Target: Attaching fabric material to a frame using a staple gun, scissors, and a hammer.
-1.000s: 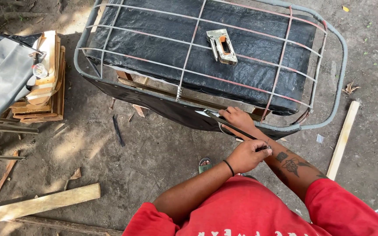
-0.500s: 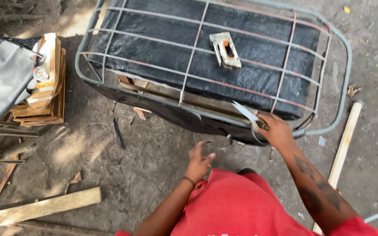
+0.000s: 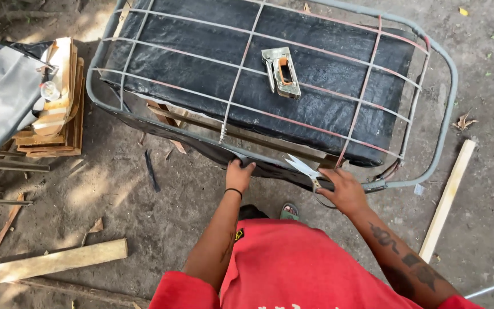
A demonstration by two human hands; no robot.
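Note:
A seat cushion covered in black fabric lies upside down inside a grey wire frame on the dirt. My left hand pinches the loose hanging edge of the black fabric at the near side. My right hand holds scissors, blades apart and pointing up-left at that same fabric edge. A metal staple gun rests on top of the cushion, away from both hands.
A stack of wooden pieces with a grey bag stands at the left. Wooden slats lie on the ground at lower left and at right. A dark strip lies on the dirt.
My left hand rose from near my lap and took hold of the fabric edge. My right hand with the scissors stayed at the near edge of the cushion. The camera view drew closer.

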